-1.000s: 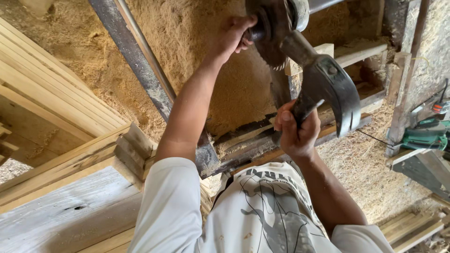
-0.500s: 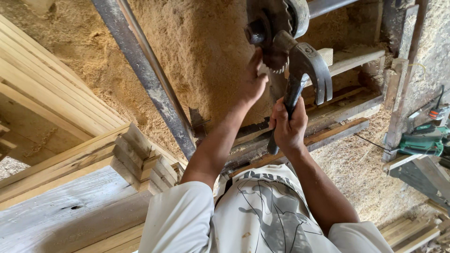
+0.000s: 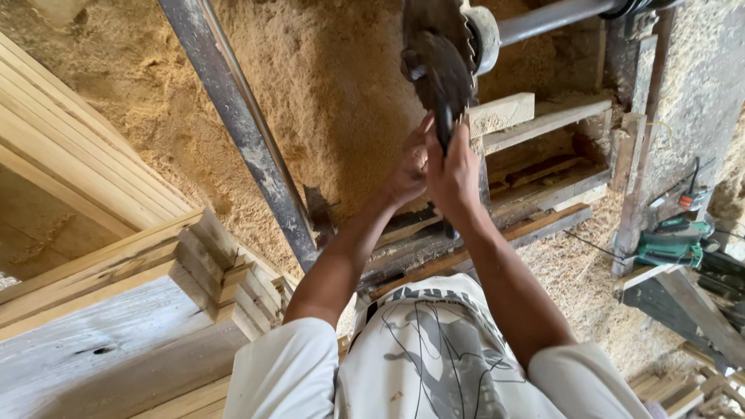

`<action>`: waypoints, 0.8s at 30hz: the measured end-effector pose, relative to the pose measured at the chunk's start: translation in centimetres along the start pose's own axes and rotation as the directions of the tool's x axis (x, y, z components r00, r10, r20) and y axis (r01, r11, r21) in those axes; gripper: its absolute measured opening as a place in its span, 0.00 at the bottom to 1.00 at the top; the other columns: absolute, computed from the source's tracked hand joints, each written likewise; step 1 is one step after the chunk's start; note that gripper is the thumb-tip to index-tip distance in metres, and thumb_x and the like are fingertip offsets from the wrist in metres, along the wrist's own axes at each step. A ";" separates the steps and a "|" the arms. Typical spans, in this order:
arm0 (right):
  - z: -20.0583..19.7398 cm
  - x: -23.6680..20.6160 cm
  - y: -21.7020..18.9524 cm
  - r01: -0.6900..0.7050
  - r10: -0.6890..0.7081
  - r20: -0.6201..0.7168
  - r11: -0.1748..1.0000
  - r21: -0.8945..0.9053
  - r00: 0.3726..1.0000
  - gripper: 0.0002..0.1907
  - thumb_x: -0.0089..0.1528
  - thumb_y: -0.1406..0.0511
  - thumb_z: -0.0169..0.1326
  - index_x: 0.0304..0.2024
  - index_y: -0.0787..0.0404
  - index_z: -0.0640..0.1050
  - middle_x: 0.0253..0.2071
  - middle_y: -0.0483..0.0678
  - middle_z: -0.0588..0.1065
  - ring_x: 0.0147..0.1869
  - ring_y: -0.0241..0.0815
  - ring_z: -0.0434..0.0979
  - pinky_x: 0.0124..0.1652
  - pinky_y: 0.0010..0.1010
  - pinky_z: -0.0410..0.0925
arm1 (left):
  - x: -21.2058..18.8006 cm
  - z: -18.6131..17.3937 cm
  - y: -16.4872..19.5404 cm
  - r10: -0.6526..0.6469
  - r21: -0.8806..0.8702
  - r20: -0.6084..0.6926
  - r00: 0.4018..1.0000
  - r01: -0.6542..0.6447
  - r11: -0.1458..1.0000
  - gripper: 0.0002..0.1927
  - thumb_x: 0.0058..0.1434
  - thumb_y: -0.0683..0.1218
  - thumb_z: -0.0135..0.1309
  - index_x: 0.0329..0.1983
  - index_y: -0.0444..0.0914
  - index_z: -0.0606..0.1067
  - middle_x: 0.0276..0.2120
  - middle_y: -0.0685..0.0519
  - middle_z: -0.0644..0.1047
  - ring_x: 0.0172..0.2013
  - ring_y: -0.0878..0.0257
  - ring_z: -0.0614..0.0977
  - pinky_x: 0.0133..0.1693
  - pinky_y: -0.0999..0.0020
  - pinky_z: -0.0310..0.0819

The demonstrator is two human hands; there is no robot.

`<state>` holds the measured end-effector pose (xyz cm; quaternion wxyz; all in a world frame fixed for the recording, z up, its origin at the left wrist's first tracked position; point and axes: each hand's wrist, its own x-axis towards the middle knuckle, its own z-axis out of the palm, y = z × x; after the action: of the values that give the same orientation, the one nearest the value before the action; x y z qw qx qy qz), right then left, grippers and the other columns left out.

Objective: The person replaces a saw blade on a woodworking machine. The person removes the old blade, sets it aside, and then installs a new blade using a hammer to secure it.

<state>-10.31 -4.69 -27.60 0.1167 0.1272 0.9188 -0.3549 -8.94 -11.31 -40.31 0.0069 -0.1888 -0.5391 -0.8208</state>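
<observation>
Both of my hands meet on the dark handle of a large wrench (image 3: 444, 85), which I see nearly edge-on. My left hand (image 3: 407, 169) wraps the handle from the left. Pressed against it, my right hand (image 3: 455, 177) grips the same handle from the right. The wrench's head reaches up to the hub of a circular saw blade (image 3: 425, 27) mounted on a grey steel shaft (image 3: 547, 14). The jaws' hold on the hub is hidden by the blade. My white printed shirt (image 3: 434, 357) fills the bottom of the view.
A stack of pale wooden planks (image 3: 116, 256) lies at the left. A dark steel rail (image 3: 248, 147) runs diagonally across a heap of sawdust (image 3: 326, 93). Timber offcuts (image 3: 543, 120) sit under the blade. A green power tool (image 3: 669, 242) rests at the right.
My left hand came down from the saw hub and joined my right hand on the wrench handle. The wrench swung from the right to stand edge-on.
</observation>
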 end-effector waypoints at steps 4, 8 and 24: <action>0.4 2.5 -1.2 0.073 -0.075 -0.025 0.993 -0.090 0.997 0.11 0.74 0.64 0.47 0.46 0.67 0.66 0.27 0.51 0.74 0.25 0.38 0.74 0.20 0.31 0.67 | 0.0 0.0 -0.6 -0.123 -0.045 0.132 0.984 0.130 0.990 0.21 0.77 0.38 0.51 0.68 0.53 0.73 0.66 0.60 0.69 0.68 0.62 0.69 0.73 0.60 0.62; -2.0 -0.2 -3.6 0.308 -0.292 -0.185 0.949 0.066 0.938 0.10 0.76 0.63 0.46 0.48 0.65 0.67 0.30 0.49 0.74 0.25 0.36 0.73 0.21 0.29 0.68 | -0.2 -0.6 0.1 -0.265 0.379 0.182 0.947 0.182 0.908 0.31 0.73 0.32 0.39 0.77 0.43 0.57 0.74 0.51 0.58 0.75 0.56 0.59 0.77 0.57 0.53; -3.9 -1.0 -4.5 0.230 -0.178 -0.208 0.938 0.260 0.962 0.09 0.77 0.65 0.45 0.53 0.66 0.65 0.28 0.46 0.72 0.25 0.34 0.73 0.22 0.26 0.68 | -0.3 -1.1 -0.1 -0.314 0.619 0.203 0.927 0.127 0.775 0.39 0.66 0.31 0.43 0.80 0.42 0.53 0.78 0.48 0.52 0.77 0.55 0.53 0.77 0.53 0.50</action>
<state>-11.30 -5.36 -21.71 -0.0245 0.0779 0.8740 -0.4791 -9.06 -12.28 -40.87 -0.1121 -0.2320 -0.7826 -0.5667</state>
